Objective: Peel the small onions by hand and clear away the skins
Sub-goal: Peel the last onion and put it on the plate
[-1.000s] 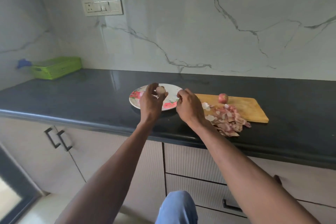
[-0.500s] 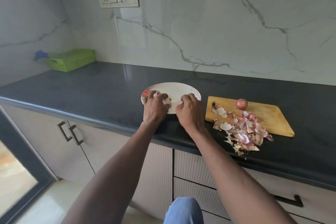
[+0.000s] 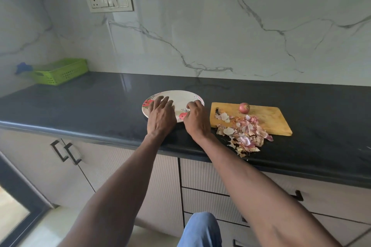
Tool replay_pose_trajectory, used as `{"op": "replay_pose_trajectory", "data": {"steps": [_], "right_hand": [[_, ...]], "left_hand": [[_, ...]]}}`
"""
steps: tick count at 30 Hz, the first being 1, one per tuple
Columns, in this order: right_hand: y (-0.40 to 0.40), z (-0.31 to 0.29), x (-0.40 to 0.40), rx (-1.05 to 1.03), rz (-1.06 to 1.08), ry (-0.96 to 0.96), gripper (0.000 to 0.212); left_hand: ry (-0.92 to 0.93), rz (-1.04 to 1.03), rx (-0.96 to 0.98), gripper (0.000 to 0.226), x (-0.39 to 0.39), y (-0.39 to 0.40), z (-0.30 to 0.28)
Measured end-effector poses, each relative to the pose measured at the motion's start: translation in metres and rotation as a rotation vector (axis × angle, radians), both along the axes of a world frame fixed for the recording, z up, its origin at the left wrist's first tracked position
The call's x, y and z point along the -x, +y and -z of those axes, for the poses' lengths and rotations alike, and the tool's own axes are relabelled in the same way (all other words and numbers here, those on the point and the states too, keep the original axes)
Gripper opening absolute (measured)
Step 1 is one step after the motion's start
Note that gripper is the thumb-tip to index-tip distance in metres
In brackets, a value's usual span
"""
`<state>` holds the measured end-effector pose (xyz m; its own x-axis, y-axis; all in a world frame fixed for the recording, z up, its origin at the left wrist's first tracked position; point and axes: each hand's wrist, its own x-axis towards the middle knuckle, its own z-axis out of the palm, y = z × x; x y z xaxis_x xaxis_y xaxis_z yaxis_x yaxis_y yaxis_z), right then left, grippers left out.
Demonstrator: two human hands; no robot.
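Note:
A white floral plate [image 3: 177, 97] lies on the dark counter. My left hand [image 3: 160, 116] rests over the plate's left half with fingers stretched out; the peeled onion is not visible. My right hand [image 3: 195, 119] sits at the plate's near right rim with its fingers curled onto that rim. To the right is a wooden cutting board [image 3: 269, 118] with one unpeeled red onion [image 3: 244, 108] at its far edge. A heap of pink and white onion skins [image 3: 245, 132] spreads from the board's front onto the counter.
The black counter [image 3: 100, 106] ends in a rounded front edge above cabinet doors and drawers. A green plastic basket [image 3: 60, 72] stands at the far left against the marble wall. A switch panel [image 3: 109, 1] is on the wall.
My left hand, which held a peeled onion up above the plate, has come down and flattened onto the plate. The right hand has stayed at the plate's rim. The view has shifted.

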<state>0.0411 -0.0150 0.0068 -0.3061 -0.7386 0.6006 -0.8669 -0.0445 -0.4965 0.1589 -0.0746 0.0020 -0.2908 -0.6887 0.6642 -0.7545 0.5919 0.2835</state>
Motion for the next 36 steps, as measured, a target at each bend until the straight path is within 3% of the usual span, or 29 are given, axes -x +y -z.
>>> {"op": "replay_pose_trajectory", "data": {"steps": [5,9,11,15,18,21,25,30,36], "right_hand": [[0.016,-0.019,0.033,0.143,0.013,0.028,0.021],[0.042,-0.028,0.093,0.228,0.058,0.026,0.024],[0.052,-0.029,0.130,0.222,0.099,0.002,0.021],[0.064,-0.021,0.186,0.045,0.162,-0.168,0.018],[0.068,-0.014,0.209,-0.133,0.129,-0.248,0.034],[0.067,-0.013,0.217,-0.217,0.093,-0.306,0.046],[0.067,-0.012,0.224,-0.248,0.018,-0.390,0.048],[0.063,-0.001,0.235,-0.293,-0.052,-0.221,0.036],[0.055,0.004,0.241,-0.259,-0.025,-0.150,0.024]], "left_hand": [[0.020,0.048,0.122,0.026,0.001,-0.006,0.003],[0.144,0.152,0.347,0.025,0.018,0.002,0.012],[0.217,0.236,0.350,0.027,0.047,0.015,0.011],[0.314,0.394,0.073,0.029,0.116,0.044,0.004],[0.452,0.464,-0.220,0.026,0.150,0.053,-0.012],[0.407,0.531,-0.429,0.023,0.178,0.046,-0.031],[0.213,0.604,-0.475,0.021,0.205,0.026,-0.038],[0.069,0.656,-0.474,0.024,0.220,0.006,-0.030],[-0.090,0.743,-0.691,0.034,0.206,-0.001,-0.033]]}}
